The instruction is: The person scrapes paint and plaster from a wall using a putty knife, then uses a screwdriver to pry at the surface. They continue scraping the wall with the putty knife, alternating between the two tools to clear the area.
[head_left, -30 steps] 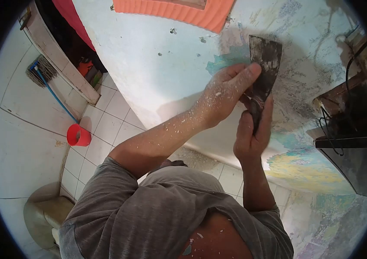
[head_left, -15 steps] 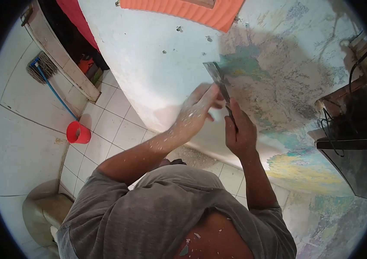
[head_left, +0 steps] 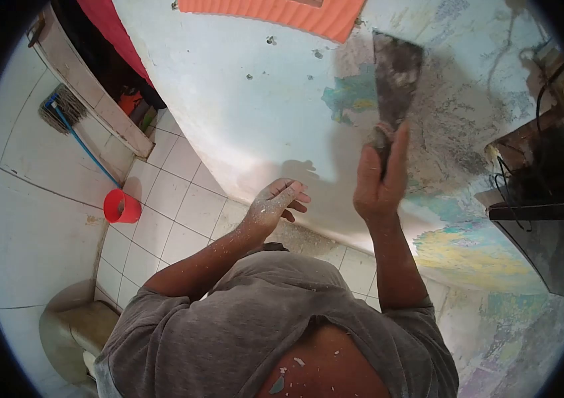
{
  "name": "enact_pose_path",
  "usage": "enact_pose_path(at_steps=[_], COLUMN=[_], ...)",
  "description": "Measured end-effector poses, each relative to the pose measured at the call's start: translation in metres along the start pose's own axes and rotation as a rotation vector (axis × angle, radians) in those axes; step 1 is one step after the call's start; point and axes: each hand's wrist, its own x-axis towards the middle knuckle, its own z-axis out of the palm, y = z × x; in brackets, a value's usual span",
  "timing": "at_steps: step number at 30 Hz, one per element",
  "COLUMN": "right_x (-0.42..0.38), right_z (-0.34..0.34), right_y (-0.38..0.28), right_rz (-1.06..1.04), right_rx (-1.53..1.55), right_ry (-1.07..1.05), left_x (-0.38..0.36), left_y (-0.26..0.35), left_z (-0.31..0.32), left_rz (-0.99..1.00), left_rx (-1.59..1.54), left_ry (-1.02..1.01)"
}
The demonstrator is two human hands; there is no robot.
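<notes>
My right hand (head_left: 383, 174) is wrapped round the handle of a putty knife (head_left: 398, 74), whose broad, dirty metal blade points up and away. Behind the blade is the wall (head_left: 229, 113), pale blue-white on the left, with a rough grey patch (head_left: 451, 126) and teal and yellow remnants of old paint (head_left: 355, 93). My left hand (head_left: 280, 201), dusted with pale flecks, hangs lower and to the left with fingers loosely curled and apart. Nothing is in it, and its shadow falls on the wall.
An orange wavy-edged piece (head_left: 282, 16) is on the wall at the top. To the right, a dark recess with cables (head_left: 527, 166) sits above a shelf edge. On the left are a red bucket (head_left: 121, 207), a blue-handled mop (head_left: 63, 109) and a doorway. White tiles (head_left: 169, 192) cover the floor.
My left hand has come away from the putty knife, moving down and left. My right hand has raised the knife up and right, turning the blade's flat face into view.
</notes>
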Motion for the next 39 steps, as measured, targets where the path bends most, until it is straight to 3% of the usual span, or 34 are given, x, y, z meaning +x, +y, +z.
enact_pose_path(at_steps=[3,5,7,9,11,13,15,16,18,21,25,27,29,31,32,35,37,39], right_x=[0.004,0.003,-0.004,-0.007,-0.014,-0.042,-0.065,-0.073,-0.081,-0.077,-0.075,-0.088,-0.09,-0.064,-0.05,-0.042,-0.037,-0.046], right_z=[-0.004,-0.002,0.0,-0.004,-0.004,-0.001,0.002,-0.002,-0.009,0.01,0.038,0.061,0.082,0.096,0.099,0.1,0.101,0.101], right_y=[0.001,0.002,0.008,0.014,0.005,0.007,-0.004,-0.009,-0.017,-0.036,-0.045,-0.044,-0.041,-0.057,-0.062,-0.052,-0.064,-0.071], right_rz=[-0.193,-0.198,0.044,0.031,0.025,-0.007,0.294,0.299,0.699,0.7,0.786,0.905,0.849,0.783,0.818,0.721,0.721,0.745], right_rx=[-0.289,-0.25,0.083,-0.053,-0.426,-0.378,-0.026,-0.035,0.496,0.684,0.707,0.647,0.666,0.564,0.561,0.599,0.571,0.39], right_ry=[-0.394,-0.36,0.004,-0.035,-0.596,-0.54,-0.21,-0.204,-0.109,0.022,0.026,0.042,0.093,0.287,0.314,0.364,0.424,0.409], left_x=[-0.005,-0.004,-0.003,0.001,0.001,0.003,0.006,0.008,0.014,0.031,0.049,0.052,0.061,0.07,0.08,0.078,0.077,0.073], left_y=[0.002,-0.002,-0.006,-0.006,0.001,0.004,0.006,0.007,0.014,0.033,0.067,0.083,0.089,0.096,0.101,0.146,0.137,0.124], left_z=[0.001,-0.003,-0.007,-0.008,-0.008,-0.013,-0.018,-0.018,-0.015,-0.002,0.018,0.02,0.019,0.02,0.027,0.042,0.048,0.046], left_rz=[-0.013,-0.017,-0.034,-0.016,-0.008,-0.001,0.036,0.031,0.032,0.167,0.281,0.045,0.023,0.043,0.164,0.114,0.058,0.132], left_rx=[-0.011,-0.02,-0.025,-0.021,-0.019,-0.025,-0.05,-0.051,-0.016,-0.031,-0.022,-0.023,0.017,0.1,0.184,0.339,0.278,0.111], left_ry=[-0.011,0.001,0.008,0.005,0.003,0.007,-0.042,-0.053,-0.086,-0.313,-0.515,-0.604,-0.647,-0.604,-0.571,-0.726,-0.73,-0.728])
